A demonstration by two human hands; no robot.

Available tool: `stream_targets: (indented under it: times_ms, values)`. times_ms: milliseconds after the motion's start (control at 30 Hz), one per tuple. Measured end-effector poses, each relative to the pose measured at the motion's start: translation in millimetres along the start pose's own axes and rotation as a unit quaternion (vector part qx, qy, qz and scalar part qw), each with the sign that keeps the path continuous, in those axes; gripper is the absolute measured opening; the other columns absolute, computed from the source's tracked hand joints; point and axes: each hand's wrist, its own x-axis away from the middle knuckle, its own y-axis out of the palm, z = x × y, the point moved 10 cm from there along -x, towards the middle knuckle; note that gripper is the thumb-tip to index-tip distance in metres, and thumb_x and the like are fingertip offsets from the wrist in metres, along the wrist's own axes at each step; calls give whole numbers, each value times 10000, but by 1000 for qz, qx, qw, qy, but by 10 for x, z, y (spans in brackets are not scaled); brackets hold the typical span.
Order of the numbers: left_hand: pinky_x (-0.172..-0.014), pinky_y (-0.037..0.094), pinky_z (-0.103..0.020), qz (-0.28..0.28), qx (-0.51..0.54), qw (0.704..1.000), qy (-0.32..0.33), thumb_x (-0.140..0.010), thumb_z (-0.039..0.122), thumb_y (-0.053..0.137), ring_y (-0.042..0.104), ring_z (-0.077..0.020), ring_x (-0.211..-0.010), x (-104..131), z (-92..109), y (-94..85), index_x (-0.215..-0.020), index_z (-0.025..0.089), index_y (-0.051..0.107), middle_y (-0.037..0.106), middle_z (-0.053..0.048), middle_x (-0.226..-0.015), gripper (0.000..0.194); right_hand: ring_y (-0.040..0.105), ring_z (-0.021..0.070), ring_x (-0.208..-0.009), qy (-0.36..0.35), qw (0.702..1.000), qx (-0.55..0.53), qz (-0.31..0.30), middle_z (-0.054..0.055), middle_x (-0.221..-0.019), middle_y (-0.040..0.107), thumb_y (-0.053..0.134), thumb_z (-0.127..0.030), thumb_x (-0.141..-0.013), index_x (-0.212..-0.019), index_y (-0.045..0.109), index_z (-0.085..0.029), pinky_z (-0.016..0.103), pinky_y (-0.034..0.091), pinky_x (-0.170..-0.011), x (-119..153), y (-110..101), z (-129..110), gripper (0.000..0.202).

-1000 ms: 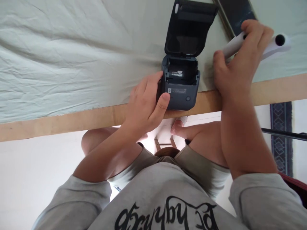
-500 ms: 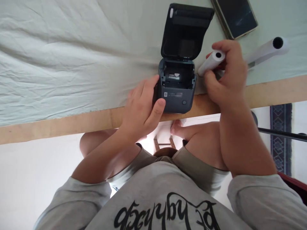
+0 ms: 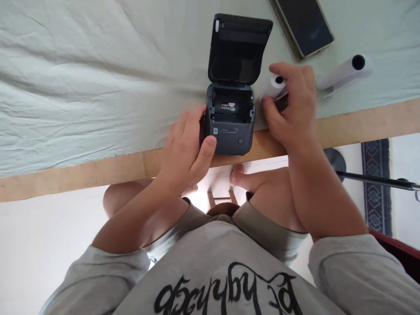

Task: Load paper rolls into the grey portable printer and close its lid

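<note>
A small dark thermal printer [image 3: 229, 138] stands at the table's front edge with its lid [image 3: 238, 50] flipped up and back. Its paper bay [image 3: 232, 106] is exposed, with a white label inside and no roll in it. My left hand [image 3: 187, 146] grips the printer's left side, thumb at the front corner. Just right of the printer, my right hand [image 3: 292, 103] curls around a small white paper roll [image 3: 274, 89], thumb on its near side. The roll's dark core hole faces up; part of it is hidden by the fingers.
A larger white paper roll [image 3: 341, 75] with a loose end stands right of my right hand. A smartphone [image 3: 305, 26] lies behind it. Pale green cloth [image 3: 98, 87] covers the table up to a wooden edge strip [image 3: 370, 118]. A black pole [image 3: 377, 177] is at the lower right.
The whole view has shifted, so the table things appear further left. The small roll looks more upright and slightly closer to the printer. My left hand keeps its place on the printer.
</note>
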Motion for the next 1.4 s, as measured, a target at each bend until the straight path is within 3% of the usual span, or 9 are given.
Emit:
stream_targets:
  times_ms: [233,300,433,633,733,867,1033,1200,1400]
  values:
    - [-996,465,-467,3,12,1000,-4,-1021,641,212,600,-310,-1191,4,2,-16,-1409,238,457,610,-134,-1303,611,628,224,-1106,-89,974,-135,156,83,-1441,504,526,-300,-867,-1416,291,-322,371,549,-820,174,-264,-191,598]
    - [-1017,465,-465,-3,19,1000,-13,-1030,619,232,595,-300,-1211,1,-7,-10,-1408,268,445,606,-114,-1307,558,636,225,-1130,-103,978,-124,136,47,-1323,580,500,-291,-869,-1340,376,-345,393,551,-871,203,-224,-346,490]
    - [-1033,467,-480,-12,-10,1000,-16,-1003,573,400,579,-320,-1228,-8,-13,7,-1412,257,416,598,-131,-1322,517,591,247,-1263,-102,993,-59,-12,10,-1292,635,479,-254,-887,-1222,563,-362,459,508,-1028,144,25,-619,362]
    - [-1059,462,-485,-13,-6,1000,-13,-946,463,552,569,-331,-1251,-12,-24,12,-1386,264,413,584,-133,-1355,502,566,266,-1318,-16,995,-19,-96,9,-1322,645,473,-270,-916,-1312,568,-392,452,557,-945,13,155,-553,425]
    - [-1052,466,-479,-11,0,1000,-17,-940,462,563,574,-328,-1236,-12,-34,8,-1379,272,420,587,-128,-1341,499,566,212,-1315,-23,998,-35,-47,-6,-1379,607,498,-279,-926,-1272,575,-357,390,560,-953,-11,102,-562,363]
    - [-1054,462,-495,-16,4,1000,-23,-939,466,561,570,-340,-1239,-10,-47,19,-1380,267,414,584,-131,-1345,505,627,152,-1155,-50,993,-100,45,5,-1202,675,599,-248,-895,-993,619,-285,311,555,-925,-25,-21,-583,106]
    - [-1043,475,-498,-17,3,1000,-13,-926,438,571,575,-348,-1236,-10,-39,20,-1384,244,413,579,-139,-1349,522,647,205,-1120,-31,996,-78,27,13,-1165,687,581,-204,-881,-863,605,-281,376,574,-903,-97,102,-497,83]
    - [-1048,473,-525,-23,1,1000,-11,-917,409,580,565,-360,-1259,-9,-44,32,-1390,226,403,569,-149,-1358,537,660,210,-1056,-104,972,-179,108,12,-1053,694,616,-137,-803,-808,632,-271,395,579,-919,-8,-40,-569,135]
    - [-1048,478,-521,-20,63,998,-20,-987,530,447,586,-313,-1237,-6,-80,2,-1355,287,421,580,-112,-1340,442,662,220,-1002,-140,964,-216,64,27,-1036,673,614,-178,-828,-794,658,-268,404,595,-833,143,-60,-643,106]
